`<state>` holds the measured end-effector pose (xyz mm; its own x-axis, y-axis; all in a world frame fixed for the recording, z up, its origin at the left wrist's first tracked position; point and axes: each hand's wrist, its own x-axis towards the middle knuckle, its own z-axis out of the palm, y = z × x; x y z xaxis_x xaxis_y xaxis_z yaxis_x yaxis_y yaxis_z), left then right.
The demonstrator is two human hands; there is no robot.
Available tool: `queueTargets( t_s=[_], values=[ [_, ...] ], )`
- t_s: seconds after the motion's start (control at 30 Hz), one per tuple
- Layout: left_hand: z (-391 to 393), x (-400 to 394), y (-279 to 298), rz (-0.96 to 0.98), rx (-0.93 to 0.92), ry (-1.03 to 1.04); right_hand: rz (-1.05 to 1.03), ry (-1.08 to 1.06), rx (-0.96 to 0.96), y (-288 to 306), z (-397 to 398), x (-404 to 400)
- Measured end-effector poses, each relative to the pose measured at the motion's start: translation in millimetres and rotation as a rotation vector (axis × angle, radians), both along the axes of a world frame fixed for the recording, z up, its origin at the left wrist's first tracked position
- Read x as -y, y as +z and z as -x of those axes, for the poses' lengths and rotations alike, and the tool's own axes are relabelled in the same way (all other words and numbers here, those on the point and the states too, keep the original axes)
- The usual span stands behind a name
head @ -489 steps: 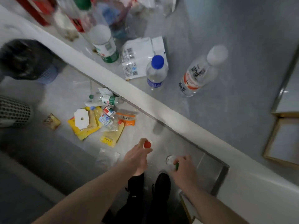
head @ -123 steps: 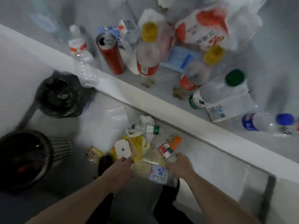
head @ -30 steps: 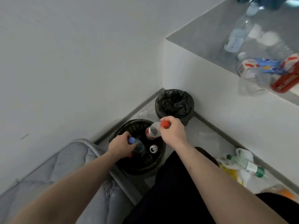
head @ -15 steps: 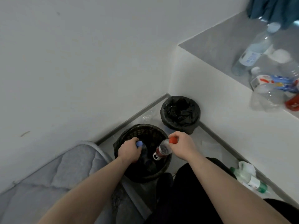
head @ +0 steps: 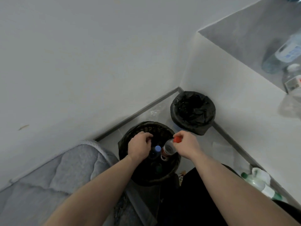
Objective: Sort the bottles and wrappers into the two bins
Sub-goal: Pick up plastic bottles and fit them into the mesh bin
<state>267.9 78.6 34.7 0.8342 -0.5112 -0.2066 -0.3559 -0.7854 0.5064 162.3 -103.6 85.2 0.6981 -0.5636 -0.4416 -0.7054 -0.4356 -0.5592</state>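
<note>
1. Far left: grey quilted mattress (head: 53,175) lying on the floor against the white wall.
2. Just right of it: black mesh bin (head: 130,136) standing on the floor near the wall corner, with several dark shapes inside, too dim to name.
3. Above the bin's mouth: left hand (head: 139,146), fingers loosely curled and grasping nothing.
4. Just beside that hand, inside the bin: blue-capped bottle (head: 155,151), cap upward, free of the left hand's fingers.
5. Right next to it: red-capped bottle (head: 169,148), clear with a red label band, tilted with its base dipping into the bin and its cap up.
6. At the cap end: right hand (head: 187,145), fingers pinching the red-capped bottle by the neck, over the bin's right rim.
7. Beyond, in the corner: bag-lined bin (head: 193,111) with a crumpled black liner, standing apart from the mesh bin.
8. Lower right, on the floor along the white ledge: green-capped bottle (head: 255,184) lying on its side beside white wrappers (head: 260,174).
9. Upper right: grey surface (head: 244,39) carrying clear bottles (head: 283,54), blurred at the frame edge.
</note>
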Motion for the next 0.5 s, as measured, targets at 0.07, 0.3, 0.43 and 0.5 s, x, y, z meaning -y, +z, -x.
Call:
queueTargets(
  t_s=[0.07, 0.3, 0.43, 0.5],
  values=[
    [3, 2, -3, -0.023, -0.026, -0.177, 0.001, -0.017, 0.015, -4, -3, 0],
    [14, 0, -14, -0.509, -0.317, -0.511, -0.011, -0.054, 0.048, -4, -5, 3],
    [-1, -7, 25, -0.395, -0.218, -0.482, -0.007, -0.023, 0.048, -1, -2, 0],
    [-17, -20, 63, -0.173, -0.029, -0.389, 0.004, -0.005, 0.050, 1, -2, -1]
  ],
)
